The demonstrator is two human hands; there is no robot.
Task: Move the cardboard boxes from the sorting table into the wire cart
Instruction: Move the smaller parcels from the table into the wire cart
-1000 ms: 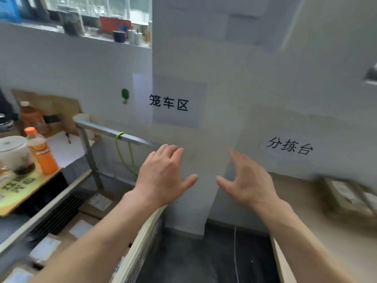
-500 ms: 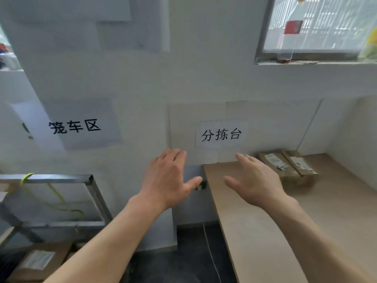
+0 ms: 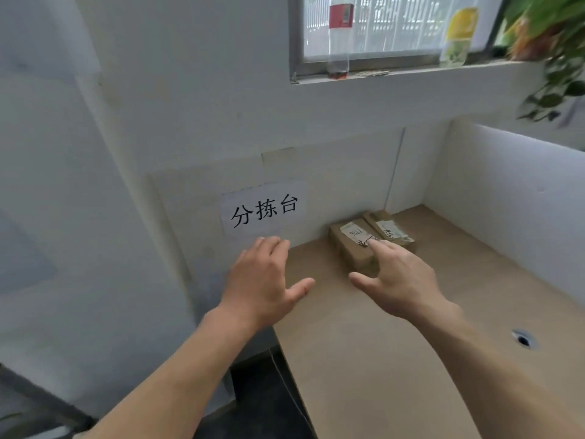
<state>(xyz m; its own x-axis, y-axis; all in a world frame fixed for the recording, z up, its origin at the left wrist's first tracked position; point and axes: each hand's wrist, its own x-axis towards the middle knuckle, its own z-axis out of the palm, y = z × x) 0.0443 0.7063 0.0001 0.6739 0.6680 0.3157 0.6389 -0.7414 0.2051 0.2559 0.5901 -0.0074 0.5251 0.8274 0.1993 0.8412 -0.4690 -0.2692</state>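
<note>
You are at the reach-in step: nothing is picked up yet, and 2 boxes wait at the back of the table (image 3: 395, 359), side by side and touching, pushed up to the wall (image 3: 348, 185) just right of the paper sign (image 3: 264, 212). Your left hand (image 3: 262, 280) hovers over the table's left edge with fingers straight and thumb spread, holding nothing. Your right hand (image 3: 400, 282) is also spread wide and holds nothing; its forefinger lies over the label of the nearer box (image 3: 348, 248), though you cannot tell from here whether it touches. The farther box (image 3: 391, 231) sits just beyond, on the right. The next move probably calls for bringing your left hand across to the nearer box's left side and your right hand down between or over the 2 boxes, then closing on 1 of them, or on both together if they stay pressed as a pair. Mind the edges: the wall blocks any approach from behind, and the white side panel (image 3: 512, 210) closes off the right, so lift up and pull back toward yourself. The bare tabletop in front gives open room for that; the small hole (image 3: 522, 339) lies well off to the right. The cart is not in view, so expect a turn before setting down.
</note>
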